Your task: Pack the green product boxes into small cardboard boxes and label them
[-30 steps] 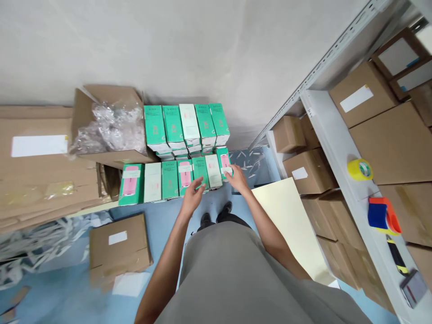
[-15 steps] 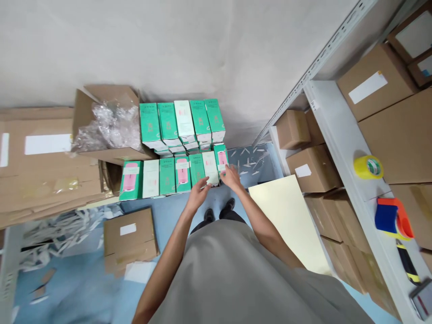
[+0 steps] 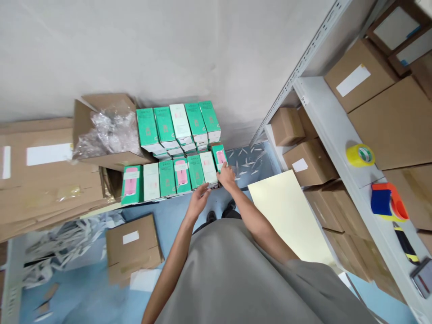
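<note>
Fingers of my right hand [image 3: 227, 176] rest against the lower front of a green box with a pink picture [image 3: 220, 155], at the right end of the front row. They are spread, not closed round the box. My left hand [image 3: 199, 200] is open, its fingertips close to the lower edge of a white box [image 3: 208, 167] beside the green one. More green and white boxes stand side by side to the left, among them a green box [image 3: 166, 177]. Behind them is a taller stacked row, with a green box [image 3: 209, 116] at its right end.
An open carton [image 3: 83, 126] of clear plastic wrap adjoins the boxes on the left, near flattened cardboard [image 3: 43, 180]. On the right, a shelf [image 3: 332, 119] holds cartons, yellow tape [image 3: 360, 155], a tape dispenser [image 3: 388, 201] and a cutter [image 3: 406, 243]. A cream board [image 3: 280, 207] leans below.
My right hand has moved slightly down and left against the end green box, its fingers drawn closer together. My left hand has dropped a little from the white box. The view has shifted slightly.
</note>
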{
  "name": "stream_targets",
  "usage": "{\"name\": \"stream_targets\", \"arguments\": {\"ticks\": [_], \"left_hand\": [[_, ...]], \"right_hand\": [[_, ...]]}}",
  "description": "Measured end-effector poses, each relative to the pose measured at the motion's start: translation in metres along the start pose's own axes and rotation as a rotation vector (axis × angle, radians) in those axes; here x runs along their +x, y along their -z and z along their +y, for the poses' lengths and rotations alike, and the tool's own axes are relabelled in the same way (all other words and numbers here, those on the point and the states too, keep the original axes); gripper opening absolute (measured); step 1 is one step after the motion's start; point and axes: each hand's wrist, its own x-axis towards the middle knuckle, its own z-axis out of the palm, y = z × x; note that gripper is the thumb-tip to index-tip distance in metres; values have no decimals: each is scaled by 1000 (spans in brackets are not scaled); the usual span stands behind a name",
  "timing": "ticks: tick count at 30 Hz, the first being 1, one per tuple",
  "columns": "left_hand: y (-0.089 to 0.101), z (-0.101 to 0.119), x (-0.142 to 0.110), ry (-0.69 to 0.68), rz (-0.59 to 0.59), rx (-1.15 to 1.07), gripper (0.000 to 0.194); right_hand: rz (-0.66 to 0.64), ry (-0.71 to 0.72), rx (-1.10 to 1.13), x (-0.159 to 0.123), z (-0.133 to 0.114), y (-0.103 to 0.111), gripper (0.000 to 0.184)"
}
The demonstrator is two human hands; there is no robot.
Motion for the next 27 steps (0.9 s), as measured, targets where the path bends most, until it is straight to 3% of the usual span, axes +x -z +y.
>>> {"name": "stream_targets", "arguments": {"ticks": [7, 10, 13, 16, 20, 24, 27], "left_hand": [[9, -7, -16, -39, -53, 4, 62], [11, -14, -21, -26, -83, 2, 60], [0, -22, -24, 36, -123, -21, 67], [-28, -27, -26, 129, -175, -41, 85], [-83, -31, -37, 181, -308, -78, 109], [-132, -36, -60, 52, -460, -29, 103], [-153, -38, -76, -5, -554, 48, 91]], "right_hand": [[113, -85, 139, -9, 17, 6, 56], [186, -119, 252, -31, 31, 0, 53], [289, -144, 405, -67, 51, -11, 55], [374, -197, 518, -110, 74, -25, 57], [458, -314, 644, -175, 100, -43, 62], [594, -411, 727, -237, 115, -55, 63], [656, -499, 774, -274, 126, -56, 71]]}}
